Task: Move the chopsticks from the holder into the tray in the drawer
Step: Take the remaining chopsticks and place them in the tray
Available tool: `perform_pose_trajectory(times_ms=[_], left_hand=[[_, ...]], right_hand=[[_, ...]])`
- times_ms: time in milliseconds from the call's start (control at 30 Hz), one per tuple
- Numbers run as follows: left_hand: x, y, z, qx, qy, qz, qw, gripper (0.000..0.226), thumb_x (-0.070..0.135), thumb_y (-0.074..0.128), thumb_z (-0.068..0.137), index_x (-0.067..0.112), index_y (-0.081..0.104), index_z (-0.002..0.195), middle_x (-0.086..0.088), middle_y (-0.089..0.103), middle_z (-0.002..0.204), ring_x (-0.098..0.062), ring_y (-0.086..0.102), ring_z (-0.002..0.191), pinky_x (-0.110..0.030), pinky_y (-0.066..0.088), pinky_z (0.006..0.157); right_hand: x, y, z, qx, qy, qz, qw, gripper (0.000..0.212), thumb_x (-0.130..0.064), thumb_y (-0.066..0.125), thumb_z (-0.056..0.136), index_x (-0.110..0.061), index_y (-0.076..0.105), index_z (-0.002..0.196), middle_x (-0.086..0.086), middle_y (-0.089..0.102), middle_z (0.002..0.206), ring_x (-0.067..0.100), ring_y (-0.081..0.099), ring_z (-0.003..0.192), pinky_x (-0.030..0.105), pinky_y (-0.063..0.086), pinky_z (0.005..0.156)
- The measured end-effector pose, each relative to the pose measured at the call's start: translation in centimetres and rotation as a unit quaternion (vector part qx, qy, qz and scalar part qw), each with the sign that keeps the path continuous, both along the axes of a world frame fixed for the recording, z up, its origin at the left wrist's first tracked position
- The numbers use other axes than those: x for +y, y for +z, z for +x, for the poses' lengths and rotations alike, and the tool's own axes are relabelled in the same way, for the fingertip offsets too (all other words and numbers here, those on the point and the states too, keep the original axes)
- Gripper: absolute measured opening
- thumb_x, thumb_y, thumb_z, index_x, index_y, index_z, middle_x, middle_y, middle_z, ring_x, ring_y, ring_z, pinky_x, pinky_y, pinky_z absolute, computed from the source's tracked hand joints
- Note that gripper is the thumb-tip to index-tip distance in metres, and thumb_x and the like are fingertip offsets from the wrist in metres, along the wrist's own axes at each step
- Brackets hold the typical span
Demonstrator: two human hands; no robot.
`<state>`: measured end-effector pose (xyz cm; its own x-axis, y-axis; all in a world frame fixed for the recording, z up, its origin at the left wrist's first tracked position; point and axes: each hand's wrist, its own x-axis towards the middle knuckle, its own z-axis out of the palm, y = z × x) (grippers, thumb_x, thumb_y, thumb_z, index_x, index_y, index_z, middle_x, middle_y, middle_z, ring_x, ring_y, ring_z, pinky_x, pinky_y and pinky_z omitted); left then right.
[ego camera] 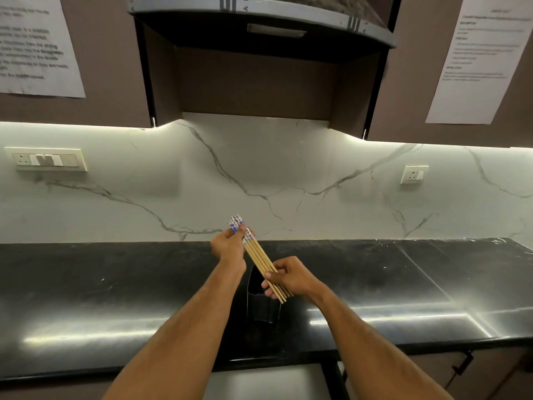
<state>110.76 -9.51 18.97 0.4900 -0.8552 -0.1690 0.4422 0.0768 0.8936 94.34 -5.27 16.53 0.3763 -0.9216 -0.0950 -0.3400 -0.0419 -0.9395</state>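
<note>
A bundle of several wooden chopsticks (258,255) with blue-and-white patterned tops is held slanted above the counter. My left hand (227,245) grips the patterned upper ends. Near the thin lower tips, my right hand (290,277) is closed around the same bundle. Directly beneath the hands stands the black holder (261,301) on the black countertop (115,284), partly hidden by my right hand. The drawer and its tray are hard to make out; only a pale surface (265,382) shows below the counter's front edge between my forearms.
A white marble backsplash (288,174) rises behind the counter, with a switch panel (46,159) at left and a socket (414,174) at right. A dark range hood (259,24) and brown cabinets with taped paper sheets (484,59) hang overhead.
</note>
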Motion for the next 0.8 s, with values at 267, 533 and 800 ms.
perform_pose_trajectory(times_ms=[267, 533, 800], left_hand=[[0.3, -0.3, 0.7, -0.07, -0.098, 0.002, 0.993, 0.016, 0.014, 0.071, 0.092, 0.004, 0.072, 0.105, -0.012, 0.079, 0.093, -0.022, 0.078, 0.087, -0.041, 0.062, 0.088], [2.0, -1.4, 1.0, -0.116, -0.268, 0.023, 0.956, 0.026, 0.008, 0.068, 0.094, -0.003, 0.067, 0.117, -0.016, 0.079, 0.095, -0.026, 0.078, 0.091, -0.046, 0.059, 0.094], [1.6, -0.2, 0.0, -0.144, -0.199, -0.043, 0.968, 0.02, 0.014, 0.069, 0.094, 0.002, 0.071, 0.111, -0.011, 0.08, 0.092, -0.02, 0.078, 0.087, -0.042, 0.061, 0.091]], right_hand=[[0.1, -0.4, 0.6, -0.036, 0.003, 0.1, 0.994, 0.021, -0.006, 0.062, 0.098, 0.002, 0.066, 0.118, 0.023, 0.076, 0.101, 0.034, 0.076, 0.095, 0.047, 0.062, 0.085], [0.1, -1.7, 1.9, -0.1, -0.006, 0.14, 0.985, 0.02, -0.003, 0.06, 0.099, 0.006, 0.067, 0.115, 0.027, 0.075, 0.103, 0.039, 0.075, 0.098, 0.056, 0.058, 0.093], [-0.1, -7.0, 2.2, -0.511, -0.224, 0.28, 0.781, 0.089, -0.071, 0.028, 0.098, 0.003, 0.042, 0.146, 0.028, 0.054, 0.14, 0.042, 0.05, 0.135, 0.06, 0.036, 0.116]])
